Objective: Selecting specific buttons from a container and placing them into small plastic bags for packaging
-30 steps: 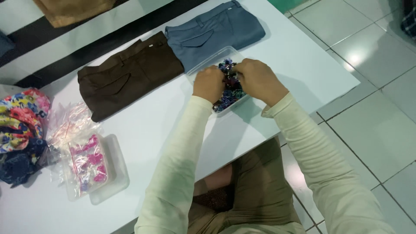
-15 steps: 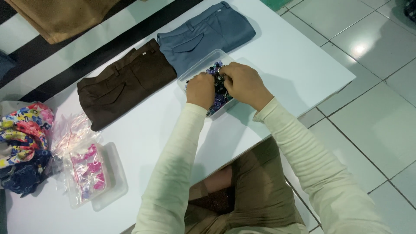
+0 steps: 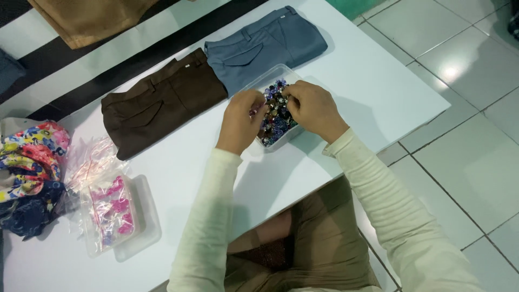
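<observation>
A clear plastic box filled with small colourful shiny pieces sits on the white table. Both my hands are over it. My left hand covers the box's left side, and its fingertips pinch a small pinkish piece at the edge of the pile. My right hand rests on the right side, its fingers curled and pinched into the pieces near the far end. What sits under the palms is hidden.
Folded brown trousers and folded grey-blue trousers lie just behind the box. At the left are a clear tray with pink items in plastic bags and a heap of flowered cloth. The table's edge and tiled floor are to the right.
My hands have parted a little over the box, so more of the colourful pieces show between them. The box and the trousers have not moved.
</observation>
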